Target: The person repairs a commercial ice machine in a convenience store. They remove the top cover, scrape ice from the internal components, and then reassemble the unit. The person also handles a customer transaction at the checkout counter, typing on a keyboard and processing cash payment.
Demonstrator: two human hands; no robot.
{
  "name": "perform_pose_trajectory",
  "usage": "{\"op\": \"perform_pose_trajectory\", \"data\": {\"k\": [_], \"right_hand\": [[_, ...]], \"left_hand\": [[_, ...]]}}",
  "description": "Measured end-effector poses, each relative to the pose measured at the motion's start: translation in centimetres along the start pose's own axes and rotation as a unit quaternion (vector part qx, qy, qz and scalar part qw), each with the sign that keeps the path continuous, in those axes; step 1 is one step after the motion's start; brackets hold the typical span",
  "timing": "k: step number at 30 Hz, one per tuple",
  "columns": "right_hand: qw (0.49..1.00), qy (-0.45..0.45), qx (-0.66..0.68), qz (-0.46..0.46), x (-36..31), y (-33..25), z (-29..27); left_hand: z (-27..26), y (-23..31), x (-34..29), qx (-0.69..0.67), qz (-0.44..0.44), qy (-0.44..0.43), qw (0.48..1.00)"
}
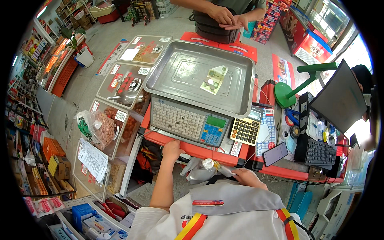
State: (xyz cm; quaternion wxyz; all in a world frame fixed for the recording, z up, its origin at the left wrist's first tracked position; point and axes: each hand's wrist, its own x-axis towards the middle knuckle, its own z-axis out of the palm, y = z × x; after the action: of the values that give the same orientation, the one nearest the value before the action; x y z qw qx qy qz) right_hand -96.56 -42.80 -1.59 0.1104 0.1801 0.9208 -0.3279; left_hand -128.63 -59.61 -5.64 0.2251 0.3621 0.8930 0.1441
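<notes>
My left hand [172, 150] is closed at the red front edge of the counter, below the scale; what its curled fingers hold is hidden. Close to my body, my right hand [249, 178] has its fingers closed at the edge of a whitish plastic bag [200, 173] hanging under the counter edge. The weighing scale [180, 120] carries a large metal tray [168, 76]. On the tray lie a greenish banknote [215, 76] and a coin [210, 81] on top of it. Across the counter, another person's hands [230, 20] meet above a dark bag [216, 29].
Right of the scale are a calculator [245, 130], a phone [275, 154], a green stand [285, 95], a keyboard [320, 153] and a monitor [340, 94]. Lidded food bins [108, 86] line the left, with a bag of nuts [105, 128] and a paper slip [93, 160] on top.
</notes>
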Motion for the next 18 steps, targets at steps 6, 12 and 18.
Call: {"op": "perform_pose_trajectory", "data": {"k": [6,12,18], "right_hand": [[1.000,0.003,-0.005,-0.010,0.08,0.10,0.02],[1.000,0.001,-0.006,-0.007,0.17,-0.12,-0.14],[1.000,-0.003,-0.006,-0.005,0.22,0.04,0.02]], "left_hand": [[-0.47,0.40,-0.08,-0.006,-0.008,-0.015,1.000],[0.03,-0.05,0.03,0.000,-0.006,-0.013,1.000],[-0.09,0.01,0.14,0.001,-0.007,-0.019,1.000]]}}
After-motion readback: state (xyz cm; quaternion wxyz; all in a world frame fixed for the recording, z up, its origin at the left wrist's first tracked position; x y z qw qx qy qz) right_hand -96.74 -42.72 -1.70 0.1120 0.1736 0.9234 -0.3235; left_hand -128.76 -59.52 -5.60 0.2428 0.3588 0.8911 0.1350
